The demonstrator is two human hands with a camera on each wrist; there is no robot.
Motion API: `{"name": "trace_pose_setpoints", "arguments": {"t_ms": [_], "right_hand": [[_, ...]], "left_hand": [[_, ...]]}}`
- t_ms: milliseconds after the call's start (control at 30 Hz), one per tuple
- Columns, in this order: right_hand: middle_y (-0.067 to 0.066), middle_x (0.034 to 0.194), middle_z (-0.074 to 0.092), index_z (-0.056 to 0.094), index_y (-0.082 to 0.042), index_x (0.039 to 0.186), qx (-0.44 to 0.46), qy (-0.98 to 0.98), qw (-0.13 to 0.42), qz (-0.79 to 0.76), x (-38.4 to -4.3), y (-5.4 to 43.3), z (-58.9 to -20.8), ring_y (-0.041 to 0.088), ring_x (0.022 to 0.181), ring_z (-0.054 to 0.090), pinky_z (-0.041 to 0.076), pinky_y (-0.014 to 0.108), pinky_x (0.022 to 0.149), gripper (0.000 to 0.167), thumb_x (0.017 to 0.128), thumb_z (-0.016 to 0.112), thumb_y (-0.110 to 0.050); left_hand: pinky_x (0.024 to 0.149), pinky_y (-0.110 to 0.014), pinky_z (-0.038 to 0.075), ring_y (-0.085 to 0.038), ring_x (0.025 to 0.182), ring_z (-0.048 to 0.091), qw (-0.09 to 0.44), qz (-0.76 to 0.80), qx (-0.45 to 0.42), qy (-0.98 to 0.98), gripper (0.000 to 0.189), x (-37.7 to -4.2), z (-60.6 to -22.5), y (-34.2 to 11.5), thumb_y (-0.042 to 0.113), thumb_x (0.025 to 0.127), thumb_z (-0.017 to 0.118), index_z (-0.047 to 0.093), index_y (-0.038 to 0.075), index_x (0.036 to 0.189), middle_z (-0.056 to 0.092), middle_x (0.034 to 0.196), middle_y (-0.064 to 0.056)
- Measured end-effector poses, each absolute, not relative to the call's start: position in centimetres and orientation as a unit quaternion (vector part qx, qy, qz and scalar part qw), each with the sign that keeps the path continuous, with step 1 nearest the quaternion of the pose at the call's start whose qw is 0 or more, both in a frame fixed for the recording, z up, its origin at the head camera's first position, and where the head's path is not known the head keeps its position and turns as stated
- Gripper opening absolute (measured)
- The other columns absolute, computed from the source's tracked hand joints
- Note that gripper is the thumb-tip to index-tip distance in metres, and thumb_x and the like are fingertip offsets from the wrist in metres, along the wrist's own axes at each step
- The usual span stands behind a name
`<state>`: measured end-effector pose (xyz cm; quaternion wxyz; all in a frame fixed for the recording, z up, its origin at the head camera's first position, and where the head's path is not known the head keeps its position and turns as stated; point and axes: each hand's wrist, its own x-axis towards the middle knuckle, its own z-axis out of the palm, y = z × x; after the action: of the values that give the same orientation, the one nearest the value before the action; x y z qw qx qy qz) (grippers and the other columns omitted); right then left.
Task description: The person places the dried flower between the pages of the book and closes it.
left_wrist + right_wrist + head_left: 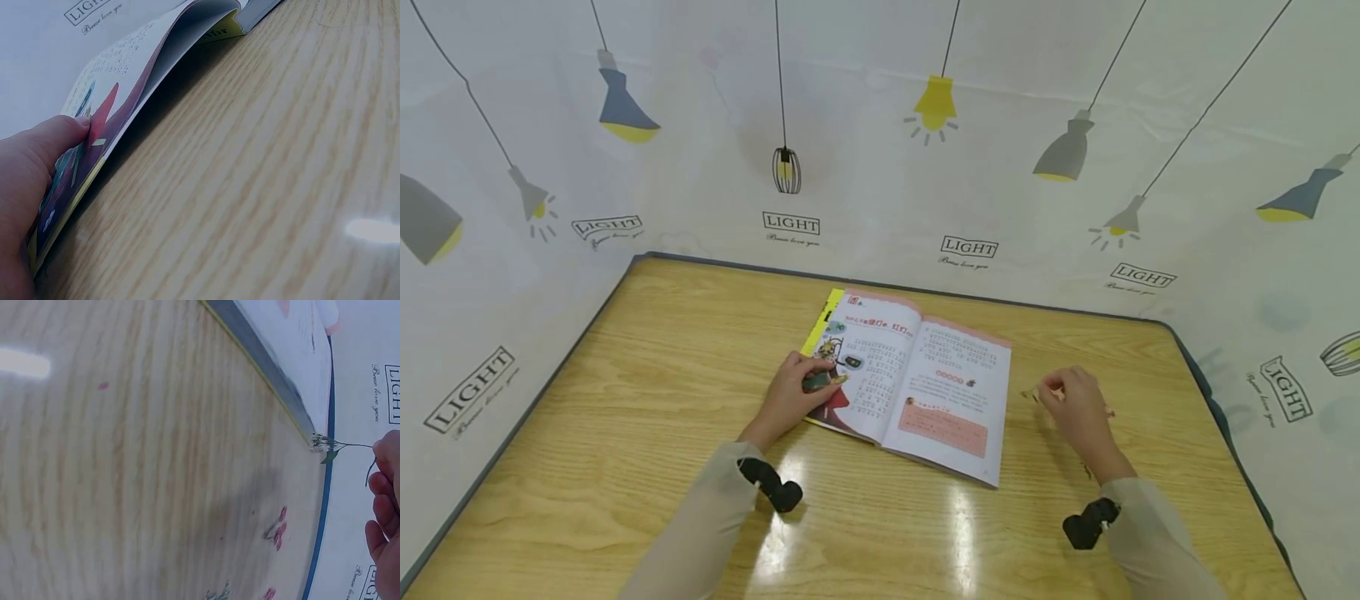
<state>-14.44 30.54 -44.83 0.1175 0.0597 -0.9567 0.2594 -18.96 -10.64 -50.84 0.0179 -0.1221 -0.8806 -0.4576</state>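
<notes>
An open book (955,375) with printed pages lies on the wooden table. My left hand (792,387) holds its left edge. In the left wrist view the thumb (65,132) lies on an illustrated page (109,103), and the pages bow up off the table; the other fingers are mostly hidden. To the right of the book, my right hand (1077,408) is raised above the table. Between thumb and finger it pinches the thin stem of a small flower sprig (322,444) with whitish blossoms and a green leaf.
Pink flower sprigs (279,531) lie on the table (647,375) beneath the right hand, with a pale green sprig (219,592) near them. A small pink petal (103,385) lies apart. A white lamp-print sheet (865,108) rises behind the table's dark edge.
</notes>
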Motion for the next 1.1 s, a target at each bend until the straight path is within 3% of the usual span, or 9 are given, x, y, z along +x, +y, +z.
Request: {"name": "trace_pose_setpoints", "arguments": {"t_ms": [1100], "right_hand": [[0.014, 0.085, 0.053, 0.061, 0.003, 0.085, 0.083, -0.953, 0.115, 0.269, -19.3, 23.9, -42.1, 0.028, 0.081, 0.045, 0.038, 0.041, 0.072, 0.015, 0.087, 0.061, -0.012]], "left_hand": [[0.074, -0.032, 0.037, -0.02, 0.083, 0.045, 0.022, -0.467, -0.12, -0.876, 0.031, -18.9, -50.8, -10.6, 0.024, 0.079, 0.073, 0.066, 0.012, 0.107, 0.046, 0.094, -0.006]]}}
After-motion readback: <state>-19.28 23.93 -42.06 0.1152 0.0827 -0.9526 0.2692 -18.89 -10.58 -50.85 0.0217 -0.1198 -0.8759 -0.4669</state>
